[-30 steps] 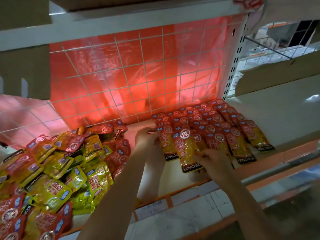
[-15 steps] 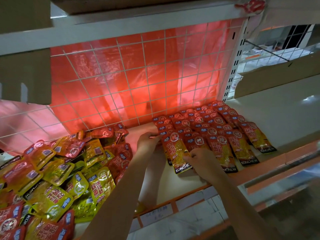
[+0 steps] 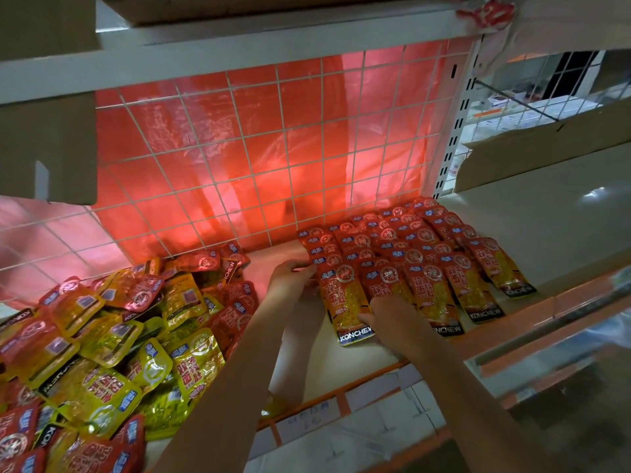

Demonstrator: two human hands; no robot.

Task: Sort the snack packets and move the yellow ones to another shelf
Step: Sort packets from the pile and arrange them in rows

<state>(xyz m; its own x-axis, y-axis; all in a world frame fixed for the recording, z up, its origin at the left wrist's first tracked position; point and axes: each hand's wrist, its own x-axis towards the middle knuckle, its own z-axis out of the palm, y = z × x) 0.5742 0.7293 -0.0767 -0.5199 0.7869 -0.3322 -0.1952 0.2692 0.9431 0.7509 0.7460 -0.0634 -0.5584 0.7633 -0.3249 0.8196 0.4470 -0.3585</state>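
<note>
A loose heap of mixed red and yellow snack packets (image 3: 112, 339) fills the left of the shelf. On the right, red packets lie in neat overlapping rows (image 3: 420, 254). The front left packet of those rows (image 3: 345, 302) lies between my hands. My left hand (image 3: 290, 278) touches its upper left edge with fingertips. My right hand (image 3: 386, 315) rests flat on its lower right part, fingers spread over it and the neighbouring packet.
The white shelf board (image 3: 300, 367) has an orange front rail (image 3: 368, 387) with price labels. Behind stands a white wire grid (image 3: 259, 158) backed by red plastic. A cardboard box (image 3: 546, 158) sits at right, another flap (image 3: 47, 148) hangs at upper left.
The front packet slid up and left into line with the rows. My right hand followed it, moving from its lower edge onto its face; my left hand stayed at its upper left.
</note>
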